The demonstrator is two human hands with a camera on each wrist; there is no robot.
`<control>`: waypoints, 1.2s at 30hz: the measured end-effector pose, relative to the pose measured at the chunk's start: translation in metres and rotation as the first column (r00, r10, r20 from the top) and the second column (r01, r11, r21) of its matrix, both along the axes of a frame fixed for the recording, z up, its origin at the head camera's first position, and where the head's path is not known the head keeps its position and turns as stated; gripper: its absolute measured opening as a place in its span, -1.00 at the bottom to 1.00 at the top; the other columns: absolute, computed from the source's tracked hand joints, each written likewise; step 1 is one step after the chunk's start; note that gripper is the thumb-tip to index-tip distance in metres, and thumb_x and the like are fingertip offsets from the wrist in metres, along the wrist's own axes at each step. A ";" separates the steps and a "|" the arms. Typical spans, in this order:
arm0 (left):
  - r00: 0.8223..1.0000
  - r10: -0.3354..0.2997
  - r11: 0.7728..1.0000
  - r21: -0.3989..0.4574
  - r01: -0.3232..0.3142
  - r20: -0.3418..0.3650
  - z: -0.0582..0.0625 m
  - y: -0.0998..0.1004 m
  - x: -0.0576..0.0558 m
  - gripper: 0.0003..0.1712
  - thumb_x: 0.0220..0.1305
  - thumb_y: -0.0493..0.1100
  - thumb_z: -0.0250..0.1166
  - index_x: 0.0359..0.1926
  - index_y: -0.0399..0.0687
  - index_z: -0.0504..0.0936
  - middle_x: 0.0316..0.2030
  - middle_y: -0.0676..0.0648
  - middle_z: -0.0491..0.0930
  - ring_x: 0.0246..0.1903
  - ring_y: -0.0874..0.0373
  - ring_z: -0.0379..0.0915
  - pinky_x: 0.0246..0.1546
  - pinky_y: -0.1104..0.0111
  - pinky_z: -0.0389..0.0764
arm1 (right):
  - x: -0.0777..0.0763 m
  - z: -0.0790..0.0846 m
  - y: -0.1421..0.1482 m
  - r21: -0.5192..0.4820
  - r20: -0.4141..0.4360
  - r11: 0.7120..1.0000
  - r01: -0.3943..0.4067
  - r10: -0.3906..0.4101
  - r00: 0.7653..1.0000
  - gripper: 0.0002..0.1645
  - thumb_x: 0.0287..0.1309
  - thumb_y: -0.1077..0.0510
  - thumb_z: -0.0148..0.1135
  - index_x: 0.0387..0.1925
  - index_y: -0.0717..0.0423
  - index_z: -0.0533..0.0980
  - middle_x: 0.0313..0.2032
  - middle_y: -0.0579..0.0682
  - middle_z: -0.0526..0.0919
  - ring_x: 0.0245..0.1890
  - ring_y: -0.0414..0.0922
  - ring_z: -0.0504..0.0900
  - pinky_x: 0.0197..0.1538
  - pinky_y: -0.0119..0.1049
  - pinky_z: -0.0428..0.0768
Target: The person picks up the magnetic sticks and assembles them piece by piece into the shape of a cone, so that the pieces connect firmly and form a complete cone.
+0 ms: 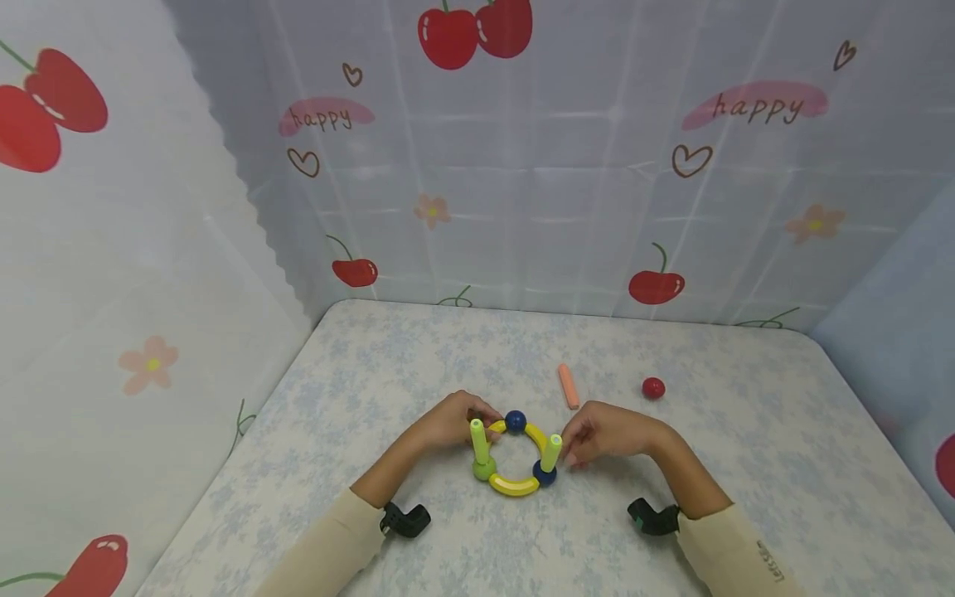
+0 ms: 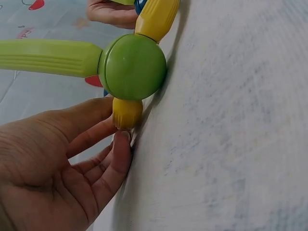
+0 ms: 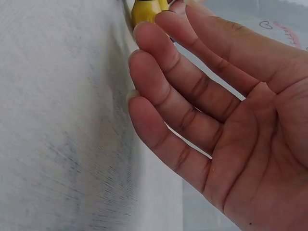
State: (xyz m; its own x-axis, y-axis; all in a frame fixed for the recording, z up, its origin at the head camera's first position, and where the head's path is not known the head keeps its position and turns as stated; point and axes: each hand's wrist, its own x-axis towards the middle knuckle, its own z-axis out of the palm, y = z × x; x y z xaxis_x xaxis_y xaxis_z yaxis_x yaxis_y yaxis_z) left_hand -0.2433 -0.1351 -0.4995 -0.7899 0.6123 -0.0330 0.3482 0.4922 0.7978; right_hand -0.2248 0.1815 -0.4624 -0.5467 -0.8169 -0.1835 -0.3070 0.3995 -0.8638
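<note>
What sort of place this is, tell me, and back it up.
Probably a tabletop play area, perhaps set up for filming: a pale patterned table stands before a cherry-printed backdrop, and on it is a ring of chunky, toy-like rods and balls. The wider room is out of view.

You are in a small screened-off booth, set up like a recording corner; whether it stands in a home or a studio cannot be told. Pale, cherry-printed sheets [image 1: 522, 224] lettered "happy" enclose your white, blue-patterned tabletop [image 1: 418, 352], and you wear black, bent wrist devices [image 1: 409, 522].
</note>
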 end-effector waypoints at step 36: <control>0.997 0.078 0.996 0.047 -0.078 0.006 -0.008 0.013 0.007 -0.70 0.25 -0.12 0.49 -0.01 -0.11 0.79 -0.25 0.03 0.70 -0.56 0.21 0.51 -0.52 0.41 0.53 | -0.039 0.002 -0.017 0.166 -0.397 0.711 0.684 -0.586 0.706 -0.54 0.24 0.12 0.41 0.07 0.33 0.59 -0.23 0.13 0.65 -0.35 -0.04 0.58 -0.37 -0.28 0.61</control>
